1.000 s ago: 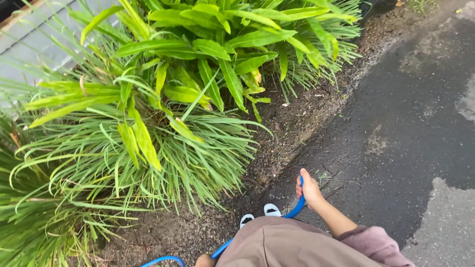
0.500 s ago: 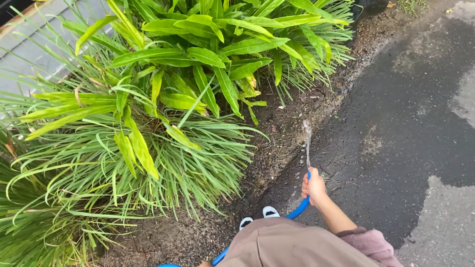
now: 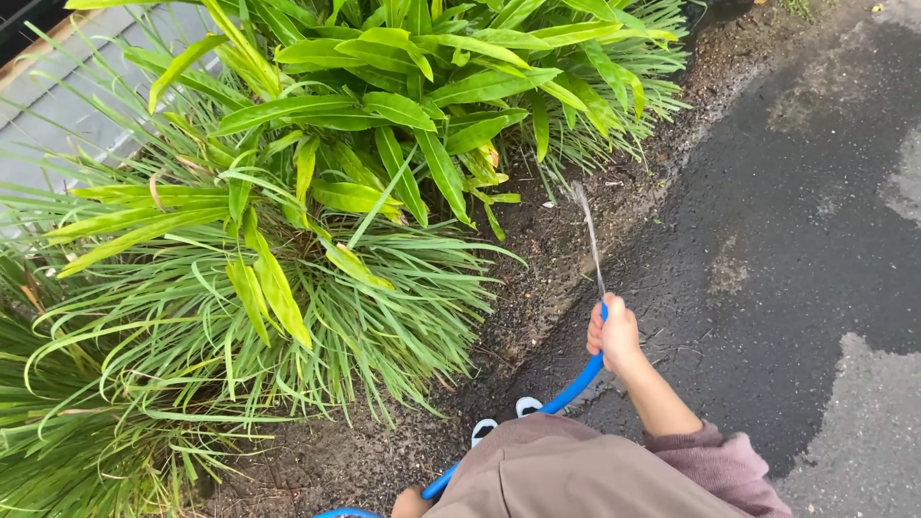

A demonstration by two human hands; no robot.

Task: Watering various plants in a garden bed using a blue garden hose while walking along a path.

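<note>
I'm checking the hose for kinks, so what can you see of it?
The blue hose looks like smooth, thin, flexible plastic. It curves up from the lower frame edge, past the left hand, to the right hand, whose fingers close around its end. A thin water stream shoots toward the soil. No kink shows.

A: The hose (image 3: 574, 388) looks like smooth blue plastic or rubber with a slight sheen.

B: And the pavement (image 3: 815, 221)?

A: Rough, gritty asphalt, dark and wet-looking in the middle, paler and matt at the dry patches near the edges.

B: The soil (image 3: 566, 259) beside it is coarse and crumbly, dark and damp, scattered with small bits of debris.

A: The broad leaves (image 3: 384, 105) are smooth and faintly glossy; the grassy blades (image 3: 192, 336) lower down look thinner and more matt.

B: The clothing?

A: The brown garment (image 3: 566, 475) is soft, matt woven cloth. The mauve sleeve (image 3: 720, 465) looks like thicker, fleecy knit.

B: The shoe tips (image 3: 504, 417) look like smooth white rubber.
</note>
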